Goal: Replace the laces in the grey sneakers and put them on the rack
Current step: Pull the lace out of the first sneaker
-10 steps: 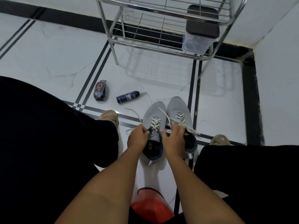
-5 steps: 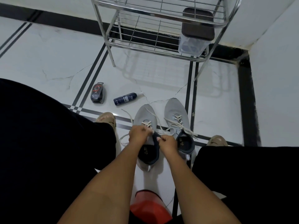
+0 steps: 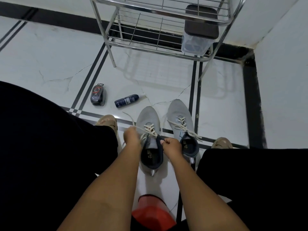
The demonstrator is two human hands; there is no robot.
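Note:
Two grey sneakers stand side by side on the white floor between my knees, toes pointing away. The left sneaker (image 3: 147, 119) has a cream lace (image 3: 150, 129) threaded through its eyelets. My left hand (image 3: 132, 137) grips that lace at the shoe's left side, and a loose end runs up and to the left. My right hand (image 3: 171, 145) pinches the dark collar at the shoe's tongue. The right sneaker (image 3: 177, 112) sits untouched with its cream lace (image 3: 182, 126) hanging loose. The metal rack (image 3: 155, 47) stands beyond the shoes.
A dark shoe-polish sponge (image 3: 98, 95) and a dark blue spray can (image 3: 126, 100) lie on the floor left of the shoes. A clear box with a brown lid (image 3: 199, 30) sits on the rack's lower shelf. A red stool (image 3: 153, 212) is below me. White walls close in at the right.
My right hand left the right sneaker's laces and came over to the left sneaker's collar. My left hand shifted left, pulling the lace outward.

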